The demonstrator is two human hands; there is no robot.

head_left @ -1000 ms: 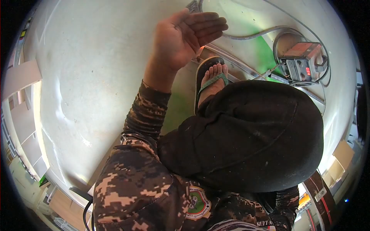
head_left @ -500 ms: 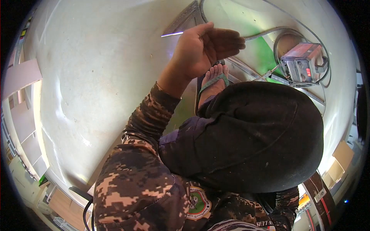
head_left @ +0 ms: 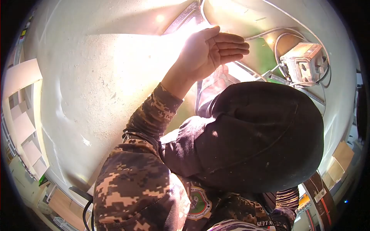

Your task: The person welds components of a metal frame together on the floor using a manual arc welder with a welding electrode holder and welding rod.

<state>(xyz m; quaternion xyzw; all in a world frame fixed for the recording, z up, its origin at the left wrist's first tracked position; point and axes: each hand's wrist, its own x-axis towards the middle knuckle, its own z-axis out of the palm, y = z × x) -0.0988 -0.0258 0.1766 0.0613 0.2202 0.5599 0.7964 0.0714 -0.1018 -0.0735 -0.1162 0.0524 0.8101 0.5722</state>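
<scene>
My left hand [head_left: 212,52] is raised in front of me, palm towards me. Its fingers are stretched out to the right, the thumb is up and nothing is in it. Intense white glare [head_left: 169,50] shines from behind it, beside a metal piece [head_left: 183,17]. Below the hand, a foot [head_left: 217,79] is washed out by the light. A large rounded black cloth shape [head_left: 262,134] fills the middle. My right camouflage sleeve [head_left: 287,200] shows at its lower edge; the right hand is hidden.
A boxy machine [head_left: 302,63], looking like a welder, stands at upper right with cable [head_left: 287,32] looped around it. Metal bars [head_left: 250,71] lie near it. Boards [head_left: 23,127] stand at the left edge, and brown panels [head_left: 341,158] at the right.
A fierce white light has flared up behind my left hand, throwing sharp shadows and bleaching the foot. The hand has shifted slightly right. The machine's red digits no longer show.
</scene>
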